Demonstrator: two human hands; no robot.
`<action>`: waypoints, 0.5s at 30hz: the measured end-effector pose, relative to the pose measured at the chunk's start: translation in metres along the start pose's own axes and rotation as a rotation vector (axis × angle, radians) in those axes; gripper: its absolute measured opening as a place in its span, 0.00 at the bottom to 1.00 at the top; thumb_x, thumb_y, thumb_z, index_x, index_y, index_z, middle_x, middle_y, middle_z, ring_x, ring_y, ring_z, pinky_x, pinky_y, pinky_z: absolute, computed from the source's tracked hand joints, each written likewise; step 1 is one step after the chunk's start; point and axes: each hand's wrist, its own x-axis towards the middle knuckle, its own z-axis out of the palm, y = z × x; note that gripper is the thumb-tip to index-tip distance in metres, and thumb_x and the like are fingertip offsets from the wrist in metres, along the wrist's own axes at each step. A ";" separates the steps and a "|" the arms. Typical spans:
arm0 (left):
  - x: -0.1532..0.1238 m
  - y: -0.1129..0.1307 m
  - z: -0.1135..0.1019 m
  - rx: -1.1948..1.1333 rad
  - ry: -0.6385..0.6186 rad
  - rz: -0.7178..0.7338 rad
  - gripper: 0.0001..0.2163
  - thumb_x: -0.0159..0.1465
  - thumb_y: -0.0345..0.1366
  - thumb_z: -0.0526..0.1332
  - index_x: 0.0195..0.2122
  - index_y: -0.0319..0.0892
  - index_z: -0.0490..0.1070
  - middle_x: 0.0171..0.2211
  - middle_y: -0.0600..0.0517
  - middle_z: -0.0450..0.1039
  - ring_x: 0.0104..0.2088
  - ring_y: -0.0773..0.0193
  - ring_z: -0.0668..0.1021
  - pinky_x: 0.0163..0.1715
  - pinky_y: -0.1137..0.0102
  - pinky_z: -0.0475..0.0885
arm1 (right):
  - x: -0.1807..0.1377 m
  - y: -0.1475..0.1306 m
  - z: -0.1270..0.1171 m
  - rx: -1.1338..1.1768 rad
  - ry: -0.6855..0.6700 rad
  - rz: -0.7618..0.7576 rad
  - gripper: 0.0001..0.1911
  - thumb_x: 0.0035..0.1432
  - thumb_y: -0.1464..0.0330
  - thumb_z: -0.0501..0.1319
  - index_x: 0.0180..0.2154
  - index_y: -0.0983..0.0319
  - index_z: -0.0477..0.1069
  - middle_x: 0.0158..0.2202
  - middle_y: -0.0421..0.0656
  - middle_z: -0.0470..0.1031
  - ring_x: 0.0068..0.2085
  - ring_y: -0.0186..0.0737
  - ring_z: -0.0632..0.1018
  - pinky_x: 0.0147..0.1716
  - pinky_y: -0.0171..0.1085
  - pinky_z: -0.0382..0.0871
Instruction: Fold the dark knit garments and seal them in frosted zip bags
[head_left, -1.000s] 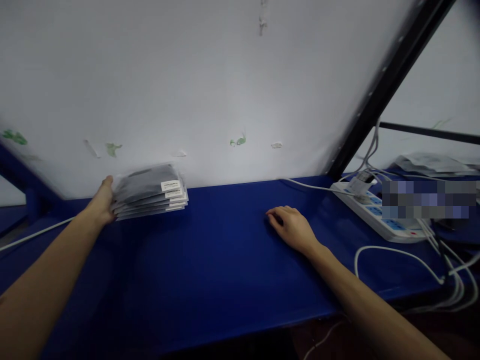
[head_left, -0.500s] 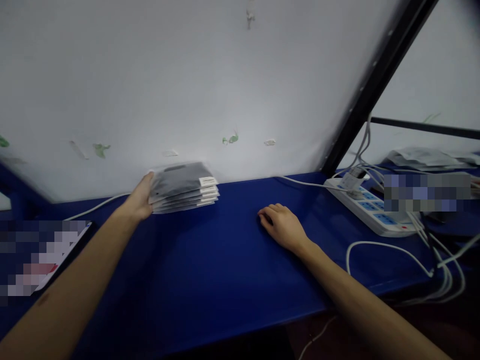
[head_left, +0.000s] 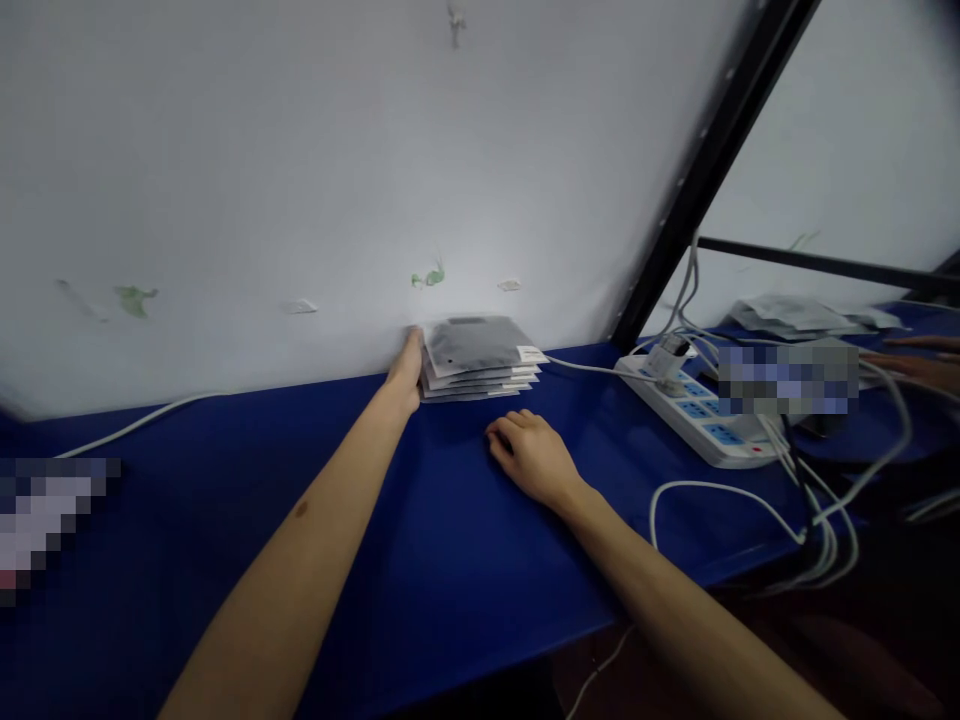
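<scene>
A stack of flat packets in clear plastic bags (head_left: 480, 345), grey on top with white labels on their right edges, is at the back of the blue table (head_left: 450, 560), close to the wall. My left hand (head_left: 409, 372) grips the stack's left side; some of its fingers are hidden behind or under the packets. My right hand (head_left: 531, 455) rests on the table just in front and to the right of the stack. Its fingers are curled, with the fingertips turned down, and whatever may be beneath them is hidden.
To the right lies a white power strip (head_left: 686, 410) with a plug (head_left: 667, 355) and tangled white cables (head_left: 825, 550). Plastic bags (head_left: 799, 315) lie farther back, near another person's hand (head_left: 922, 360). A black frame post (head_left: 712, 160) rises by the wall. Something blurred (head_left: 45, 520) is at left.
My left hand has carried the stack of packets to the right along the wall, nearer my right hand. The view has turned slightly right, and another person's hand now shows at the right edge.
</scene>
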 end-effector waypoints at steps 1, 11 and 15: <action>0.000 -0.002 -0.003 0.068 0.008 0.034 0.23 0.68 0.53 0.55 0.51 0.39 0.71 0.54 0.39 0.74 0.53 0.50 0.78 0.45 0.63 0.76 | 0.000 0.000 0.000 0.006 0.000 0.000 0.10 0.66 0.69 0.55 0.40 0.61 0.75 0.36 0.43 0.78 0.40 0.43 0.73 0.42 0.41 0.63; -0.061 -0.020 -0.153 1.342 -0.062 0.726 0.27 0.67 0.51 0.54 0.61 0.37 0.65 0.65 0.40 0.62 0.66 0.49 0.63 0.66 0.54 0.54 | 0.000 0.002 0.002 0.046 0.012 -0.018 0.10 0.65 0.69 0.55 0.39 0.61 0.76 0.36 0.45 0.78 0.41 0.44 0.74 0.44 0.40 0.65; -0.089 -0.033 -0.194 1.602 -0.254 0.680 0.30 0.68 0.55 0.51 0.64 0.41 0.63 0.68 0.44 0.57 0.69 0.49 0.58 0.68 0.50 0.50 | -0.002 0.005 0.004 0.053 0.018 -0.014 0.10 0.65 0.69 0.55 0.39 0.61 0.76 0.36 0.45 0.77 0.41 0.43 0.75 0.46 0.40 0.66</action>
